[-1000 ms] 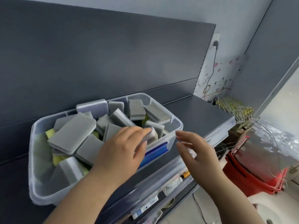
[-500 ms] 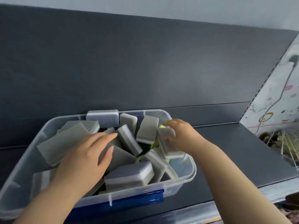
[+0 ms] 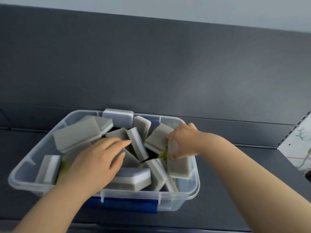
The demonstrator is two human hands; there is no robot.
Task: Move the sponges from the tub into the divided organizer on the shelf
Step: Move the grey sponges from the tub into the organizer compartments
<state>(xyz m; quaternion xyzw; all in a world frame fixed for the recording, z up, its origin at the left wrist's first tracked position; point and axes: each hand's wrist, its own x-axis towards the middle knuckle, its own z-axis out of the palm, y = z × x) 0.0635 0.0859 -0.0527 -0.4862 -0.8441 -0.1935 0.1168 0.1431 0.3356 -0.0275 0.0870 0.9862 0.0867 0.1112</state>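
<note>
A clear plastic tub (image 3: 193,195) with a blue front latch stands on the dark shelf. It is full of several grey-and-white sponges, some with yellow undersides. My left hand (image 3: 99,158) lies flat, fingers straight, on the sponges in the middle of the tub. At the tub's right side my right hand (image 3: 183,140) grips one grey sponge (image 3: 179,167), fingers curled over its upper end. The divided organizer is not in view.
The dark shelf (image 3: 252,174) runs left and right of the tub, with a dark back panel (image 3: 151,64) right behind it. A white perforated upright (image 3: 296,142) with wires closes off the right end.
The view has swung left and closer over the tub. My right hand went into the tub and took hold of a sponge at the right side. My left hand stays flat on the sponges.
</note>
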